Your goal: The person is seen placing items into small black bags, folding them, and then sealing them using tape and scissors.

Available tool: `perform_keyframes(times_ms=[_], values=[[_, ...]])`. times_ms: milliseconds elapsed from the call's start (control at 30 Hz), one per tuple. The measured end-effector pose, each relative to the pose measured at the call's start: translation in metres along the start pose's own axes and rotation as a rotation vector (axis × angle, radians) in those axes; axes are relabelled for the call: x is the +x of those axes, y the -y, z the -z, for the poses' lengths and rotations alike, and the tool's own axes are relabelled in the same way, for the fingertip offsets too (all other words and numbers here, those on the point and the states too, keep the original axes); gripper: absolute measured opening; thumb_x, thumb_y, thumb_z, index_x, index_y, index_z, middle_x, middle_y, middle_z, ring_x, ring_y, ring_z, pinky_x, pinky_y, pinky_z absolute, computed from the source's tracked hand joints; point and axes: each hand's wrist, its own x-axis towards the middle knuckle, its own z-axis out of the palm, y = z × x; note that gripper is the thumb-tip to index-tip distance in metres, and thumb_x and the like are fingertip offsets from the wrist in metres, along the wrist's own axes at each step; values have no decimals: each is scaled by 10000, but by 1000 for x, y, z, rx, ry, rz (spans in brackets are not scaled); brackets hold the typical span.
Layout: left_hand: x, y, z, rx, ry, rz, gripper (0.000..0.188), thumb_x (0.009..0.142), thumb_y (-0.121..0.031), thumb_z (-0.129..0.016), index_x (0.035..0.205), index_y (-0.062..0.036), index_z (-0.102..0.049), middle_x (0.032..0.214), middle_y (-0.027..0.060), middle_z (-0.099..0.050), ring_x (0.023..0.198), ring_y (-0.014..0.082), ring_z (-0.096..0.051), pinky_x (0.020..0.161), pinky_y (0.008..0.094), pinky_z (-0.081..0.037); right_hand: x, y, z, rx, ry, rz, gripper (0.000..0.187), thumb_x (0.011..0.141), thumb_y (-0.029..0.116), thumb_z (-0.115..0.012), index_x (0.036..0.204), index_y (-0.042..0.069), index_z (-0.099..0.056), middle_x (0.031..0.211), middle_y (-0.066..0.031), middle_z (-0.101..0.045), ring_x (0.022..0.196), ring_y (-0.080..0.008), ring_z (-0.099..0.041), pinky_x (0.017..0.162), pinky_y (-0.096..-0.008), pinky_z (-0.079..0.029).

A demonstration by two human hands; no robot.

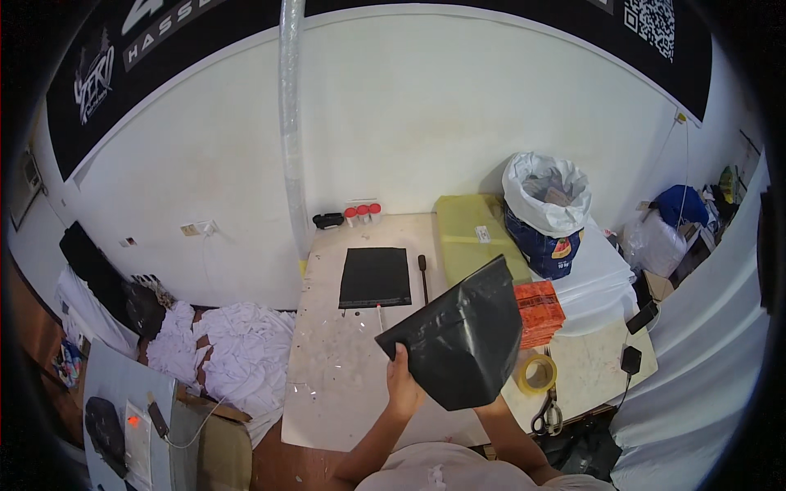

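1. Holding a black bag [458, 335] up at frame centre, above the table [344, 393], tilted with one corner pointing to the upper right.
2. Gripping the bag's lower left edge with the left hand [403, 386], fingers closed on the plastic, thumb lying on the face toward the camera.
3. Reaching up behind the bag's lower right with the right forearm; right hand hidden by the bag, so grip not possible to tell, though probably supporting the far side.
4. Looking flat and slack, the bag; no bulge showing, so judged empty. Mouth not visible from here, so open or sealed not possible to tell.
5. Lying flat at upper centre of the table, a black sheet [375, 277], with a dark pen [423, 277] just to its right.
6. Sitting right of the bag: an orange pack [540, 311], a tape roll [536, 374] lower down, and scissors [547, 416] below it near the table's edge; all untouched.
7. Waiting in a heap at lower left, off the table, white cloths [237, 348]; none of them in hand.
8. Judging progress as early: bag picked up and in hand, nothing visibly loaded, tape and scissors not taken up.
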Motion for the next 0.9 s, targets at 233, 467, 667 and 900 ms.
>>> perform_keyframes(times_ms=[233,467,667,900], values=[[0,1,10,-365,47,47,528,926,-416,-396,1294,-38,-393,1300,124,-461,1209,283,-425,1029,431,-306,-11,-5,-1,-832,-103,147,550,853,133,-600,1330,24,-349,1359,-97,-354,1217,-203,-383,1038,-336,-296],[9,-14,22,-564,103,98,527,900,-463,-411,1271,-92,-457,1312,82,-465,1207,289,-429,1033,449,-288,-25,15,-5,-403,-253,-119,613,929,491,-329,1378,76,-282,1408,-51,-326,1285,-173,-295,1064,-363,-164],[8,2,32,-602,51,151,512,893,-460,-418,1250,-98,-481,1287,82,-492,1199,285,-439,1028,444,-301,-13,5,14,527,-61,-349,557,940,454,-344,1369,100,-310,1391,-72,-349,1269,-187,-329,1062,-388,-201],[-8,8,62,-411,-41,98,503,893,-414,-395,1280,-99,-455,1344,106,-429,1246,281,-390,1043,435,-285,34,29,12,-323,-305,-208,358,840,128,-619,1147,-33,-528,1067,-100,-593,960,-149,-566,838,-254,-432]])
